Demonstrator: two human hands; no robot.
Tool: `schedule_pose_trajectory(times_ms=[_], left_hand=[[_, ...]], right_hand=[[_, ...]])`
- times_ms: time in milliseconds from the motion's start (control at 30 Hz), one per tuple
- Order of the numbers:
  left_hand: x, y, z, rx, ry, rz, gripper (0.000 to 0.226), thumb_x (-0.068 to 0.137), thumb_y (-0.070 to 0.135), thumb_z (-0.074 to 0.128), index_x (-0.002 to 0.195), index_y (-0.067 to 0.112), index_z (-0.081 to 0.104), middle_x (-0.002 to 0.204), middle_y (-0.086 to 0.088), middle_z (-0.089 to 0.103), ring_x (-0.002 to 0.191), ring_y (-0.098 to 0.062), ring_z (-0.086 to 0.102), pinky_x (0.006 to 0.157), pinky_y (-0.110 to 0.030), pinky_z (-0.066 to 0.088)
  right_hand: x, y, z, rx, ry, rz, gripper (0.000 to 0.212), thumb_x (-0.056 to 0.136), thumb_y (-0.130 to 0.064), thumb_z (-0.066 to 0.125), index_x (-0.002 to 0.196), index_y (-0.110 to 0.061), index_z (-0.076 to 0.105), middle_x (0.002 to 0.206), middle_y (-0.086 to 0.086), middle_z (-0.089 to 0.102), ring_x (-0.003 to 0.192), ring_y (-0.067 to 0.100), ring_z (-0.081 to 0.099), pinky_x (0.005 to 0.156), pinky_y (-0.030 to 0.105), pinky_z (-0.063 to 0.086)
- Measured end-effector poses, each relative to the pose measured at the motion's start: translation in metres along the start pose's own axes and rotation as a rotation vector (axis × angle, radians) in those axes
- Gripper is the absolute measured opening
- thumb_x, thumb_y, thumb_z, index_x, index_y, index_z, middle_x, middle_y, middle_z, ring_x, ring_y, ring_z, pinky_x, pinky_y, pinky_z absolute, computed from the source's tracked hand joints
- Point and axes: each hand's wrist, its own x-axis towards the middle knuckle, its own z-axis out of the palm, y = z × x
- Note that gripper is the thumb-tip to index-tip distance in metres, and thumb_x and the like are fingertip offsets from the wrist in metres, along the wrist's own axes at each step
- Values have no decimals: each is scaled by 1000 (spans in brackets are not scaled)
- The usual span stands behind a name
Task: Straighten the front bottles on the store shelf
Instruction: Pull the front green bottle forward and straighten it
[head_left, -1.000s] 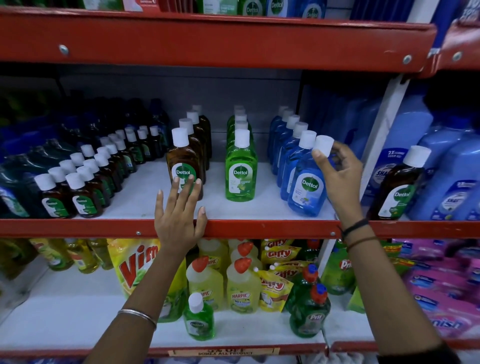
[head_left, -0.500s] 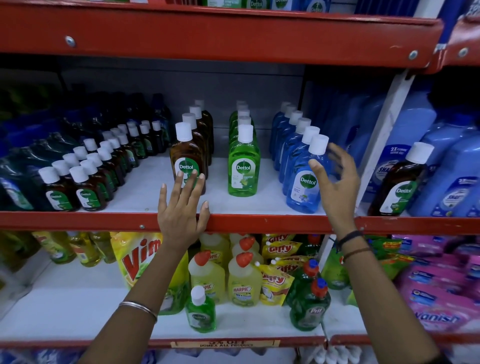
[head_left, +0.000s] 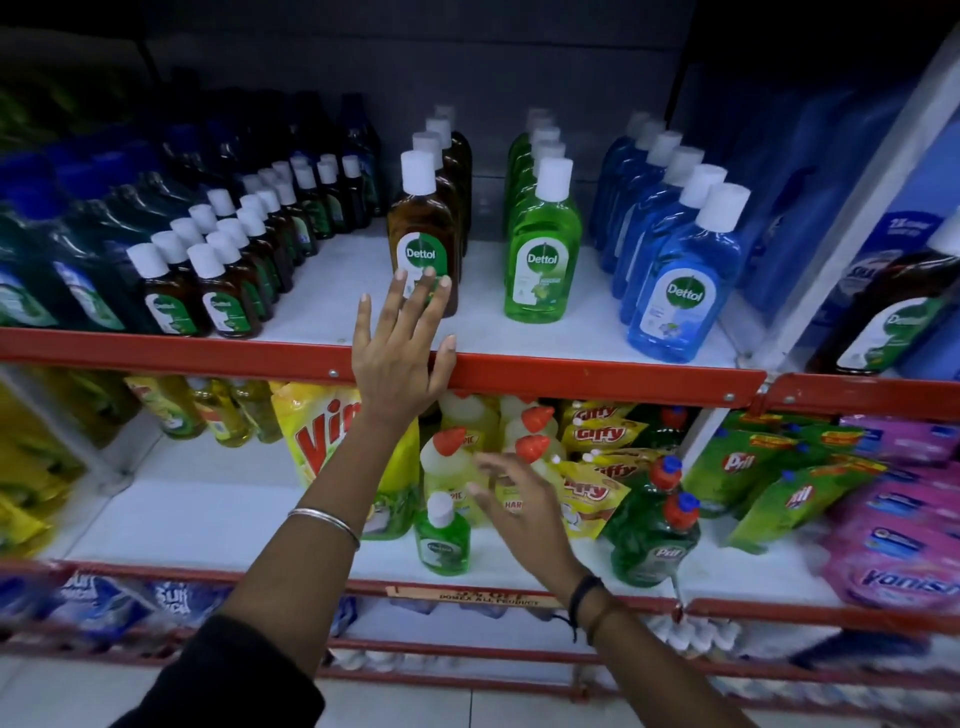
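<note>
Nearest me, the right hand (head_left: 511, 491) hung blurred and open before the lower shelf's small green bottle (head_left: 442, 535), grasping nothing. Further in, the left hand (head_left: 400, 353) lay spread across the red shelf edge (head_left: 597, 376), its fingers (head_left: 428, 283) empty, brushing the brown front bottle (head_left: 423, 234). Smooth plastic, probably liquid-heavy; best gripped round the body.

On the upper shelf (head_left: 597, 376) three rows of bottles run from front to back: the left row's front bottle (head_left: 423, 244), the middle row's front bottle (head_left: 541, 254) to its right, and the right row's front bottle (head_left: 678, 291) nearest the shelf edge. Left of them stand rows of small bottles (head_left: 218, 291). On the lower shelf (head_left: 208, 519) below, a small bottle (head_left: 443, 538) stands before taller bottles (head_left: 457, 467), with pouches (head_left: 592, 488) to their right.
</note>
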Motion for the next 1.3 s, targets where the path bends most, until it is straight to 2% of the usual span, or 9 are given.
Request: schedule_pose_trajectory(times_ms=[100,200,367,700,800,967,1067,1200,1300], left_hand=[[0,-1,2,-4,13,11,53,103,43,27,148,19,41,150,-4,48,144,-25,36,114,-55,28],[0,-1,3,-8,28,18,53,103,44,27,148,20,40,149,-4,49,143,-24,36,114,-55,28],[0,-1,5,-9,30,20,53,103,44,26,148,21,40,149,-4,50,143,-24,37,115,-53,27],[1,1,2,-30,9,8,51,103,43,27,147,21,43,148,-2,50,142,-23,39,112,-54,32],[2,0,0,-33,-3,3,51,103,43,28,147,20,43,148,-2,50,143,-23,38,113,-54,32],[2,1,-1,-46,0,2,50,102,40,33,146,20,44,148,-3,50,143,-24,38,112,-55,32],[2,2,-2,-47,-6,-3,50,100,39,35,145,19,45,147,-3,51,142,-24,39,110,-55,33],[3,2,-5,-47,-24,-5,51,103,42,29,145,19,45,146,-3,52,142,-24,39,109,-56,34],[3,2,-5,-50,-34,-8,52,103,43,26,144,18,47,146,-4,52,141,-25,40,109,-56,35]], right_hand=[[2,27,30,-61,-231,109,55,82,-50,65,128,-23,52,130,-4,56,117,8,52,98,29,45],[6,44,48,-65,-277,194,56,79,-46,71,126,-21,54,129,0,59,117,16,53,97,35,46],[8,49,50,34,-172,253,38,77,-29,77,111,-18,64,107,-3,68,101,13,61,80,11,44],[21,-14,-28,172,1,146,34,74,-23,79,102,-37,64,98,-14,69,91,0,65,79,15,50],[29,-51,-58,210,51,40,40,68,-34,81,105,-31,67,97,-12,73,92,7,66,77,17,50],[51,-112,-101,184,182,-158,34,77,-33,72,110,-29,63,101,-4,71,92,12,65,78,27,55],[71,-142,-120,104,302,-310,29,85,-29,64,114,-28,60,104,-2,69,91,8,63,78,20,51],[105,-161,-137,111,455,-372,27,88,-25,63,115,-19,60,101,15,69,88,16,61,77,31,53],[130,-161,-140,123,487,-358,27,88,-20,64,114,-10,62,91,2,65,79,0,57,72,17,49]])
